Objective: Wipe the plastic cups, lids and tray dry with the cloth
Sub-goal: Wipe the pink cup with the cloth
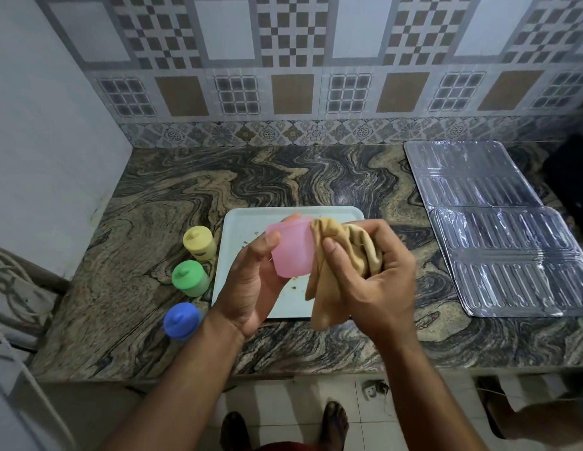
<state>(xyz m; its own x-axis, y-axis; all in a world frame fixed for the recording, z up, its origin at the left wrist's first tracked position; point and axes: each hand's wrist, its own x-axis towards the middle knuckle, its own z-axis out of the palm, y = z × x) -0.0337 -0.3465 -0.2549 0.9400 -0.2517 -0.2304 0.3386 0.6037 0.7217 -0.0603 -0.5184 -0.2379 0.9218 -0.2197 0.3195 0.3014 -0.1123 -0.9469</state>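
Note:
My left hand grips a pink plastic cup above the pale tray, thumb on its near side and fingers behind it. My right hand holds a bunched tan cloth pressed against the cup's right side, with a tail of cloth hanging down. On the counter left of the tray stand three lidded cups in a row: yellow, green and blue. Small crumbs lie on the tray.
Two ribbed clear plastic trays lie on the marbled counter at the right. A grey wall closes the left side and patterned tiles the back. The counter's front edge runs below my wrists; my feet show on the floor.

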